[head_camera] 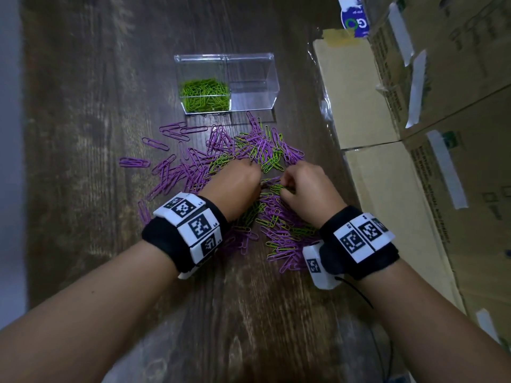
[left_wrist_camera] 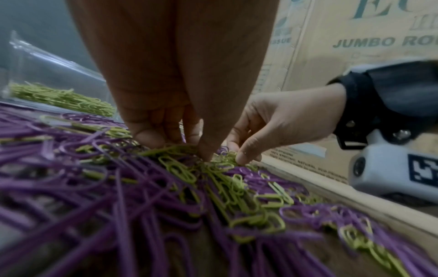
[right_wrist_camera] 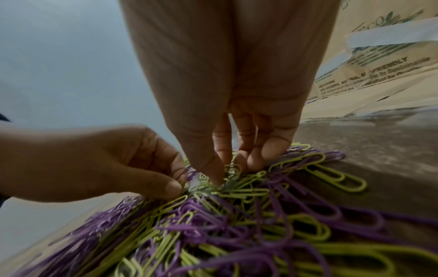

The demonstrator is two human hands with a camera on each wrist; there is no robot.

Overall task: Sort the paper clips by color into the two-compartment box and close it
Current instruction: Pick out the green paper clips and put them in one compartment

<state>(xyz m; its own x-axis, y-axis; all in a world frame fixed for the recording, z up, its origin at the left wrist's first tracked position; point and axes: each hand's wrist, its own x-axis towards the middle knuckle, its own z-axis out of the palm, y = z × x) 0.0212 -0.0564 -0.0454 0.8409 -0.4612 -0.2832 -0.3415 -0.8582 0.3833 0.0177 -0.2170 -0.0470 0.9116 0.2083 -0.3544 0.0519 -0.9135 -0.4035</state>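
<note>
Dim, bluish indoor light; soft shadows. Wide-angle warping at edges. Motion blur on nearest paper clips (left_wrist_camera: pixel 99 215) in wrist views.

Two-compartment box (head_camera: pixel 250 78) stood on the desk (head_camera: pixel 83 134) at the far centre. One batch of paper clips (head_camera: pixel 205 95) lay in its left compartment. Loose pile of clips (head_camera: pixel 249 161) spread on the desk just near of the box, reaching toward the near edge. Left hand (head_camera: pixel 235 186) and right hand (head_camera: pixel 307 189) sat side by side on the pile's middle, fingers (left_wrist_camera: pixel 206 150) down among the clips. Cardboard cartons (head_camera: pixel 414 134) stood along the desk's right side.
</note>
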